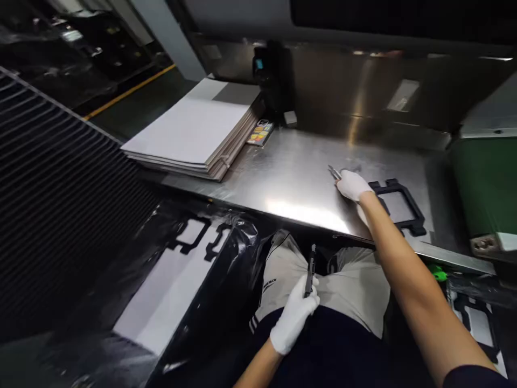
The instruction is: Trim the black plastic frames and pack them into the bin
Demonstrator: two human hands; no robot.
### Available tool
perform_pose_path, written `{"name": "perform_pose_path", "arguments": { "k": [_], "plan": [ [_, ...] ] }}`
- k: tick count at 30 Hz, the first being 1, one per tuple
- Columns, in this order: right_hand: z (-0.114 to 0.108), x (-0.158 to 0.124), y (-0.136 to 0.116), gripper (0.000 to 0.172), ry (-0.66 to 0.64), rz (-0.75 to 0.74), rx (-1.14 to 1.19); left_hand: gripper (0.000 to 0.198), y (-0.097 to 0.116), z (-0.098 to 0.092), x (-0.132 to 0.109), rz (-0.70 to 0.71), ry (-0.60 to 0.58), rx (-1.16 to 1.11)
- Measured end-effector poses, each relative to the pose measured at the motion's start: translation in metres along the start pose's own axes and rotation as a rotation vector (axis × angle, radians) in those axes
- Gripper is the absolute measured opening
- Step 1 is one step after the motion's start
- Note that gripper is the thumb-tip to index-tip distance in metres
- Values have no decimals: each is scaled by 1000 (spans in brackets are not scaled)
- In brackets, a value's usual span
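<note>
The person's right hand (352, 185), in a white glove, rests on the steel worktop (291, 178) with its grip closed around a pair of tweezers (334, 172), whose tips poke out toward 10 o'clock from the fingers. Just beside that hand, at 3 o'clock, a black plastic frame (398, 207) lies flat on the worktop, partly hidden by the forearm. The left hand (294, 315), also gloved, hangs low over the lap, its grip pinching a narrow black strip (310, 269) that stands nearly upright. At 10 o'clock from the right hand, well apart, sits a stack of white sheets (194, 132), with a small colourful card (260, 132) just beside its far corner. Below the worktop edge, at 9 o'clock from the left hand, more black frames (194, 237) lie on a white sheet wrapped in glossy film
</note>
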State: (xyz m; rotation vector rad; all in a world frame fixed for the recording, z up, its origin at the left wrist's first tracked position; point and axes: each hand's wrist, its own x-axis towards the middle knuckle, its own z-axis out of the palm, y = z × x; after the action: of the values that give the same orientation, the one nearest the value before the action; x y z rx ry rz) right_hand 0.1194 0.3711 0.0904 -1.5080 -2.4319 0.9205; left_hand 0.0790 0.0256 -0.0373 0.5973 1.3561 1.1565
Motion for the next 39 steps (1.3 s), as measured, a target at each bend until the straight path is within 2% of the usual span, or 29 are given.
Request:
{"name": "perform_pose_path", "arguments": {
  "k": [1,3,4,5,6,9,11,13,15,20,29,34,39],
  "plan": [
    [5,-17,5,22,-72,-27,25,41,0,-2,-4,0,36,4],
    [18,-69,19,31,-232,-79,111,42,3,-5,-9,-1,111,39],
    [28,-100,29,33,-359,-144,176,41,4,-7,-10,2,142,67],
    [40,-132,39,41,-532,-275,323,38,6,-8,-10,3,166,93],
    [54,-163,49,48,-611,-345,415,34,8,-9,-8,8,179,115],
    [103,-235,72,49,-583,-243,432,24,12,-5,-2,20,161,134],
    [132,-258,78,47,-504,-174,373,24,12,1,3,-7,116,135],
    [150,-267,80,47,-413,-117,322,23,14,8,6,-37,72,173],
    [157,-268,80,48,-365,-40,272,21,17,14,8,-46,45,212],
    [155,-266,74,47,-381,73,230,15,24,20,8,-44,41,253],
    [161,-269,62,45,-309,134,339,13,13,19,8,-60,138,198],
    [161,-269,57,46,-305,184,324,11,14,20,9,-60,133,193],
    [161,-268,57,46,-257,167,291,15,14,22,7,-73,177,224]
  ]
}}
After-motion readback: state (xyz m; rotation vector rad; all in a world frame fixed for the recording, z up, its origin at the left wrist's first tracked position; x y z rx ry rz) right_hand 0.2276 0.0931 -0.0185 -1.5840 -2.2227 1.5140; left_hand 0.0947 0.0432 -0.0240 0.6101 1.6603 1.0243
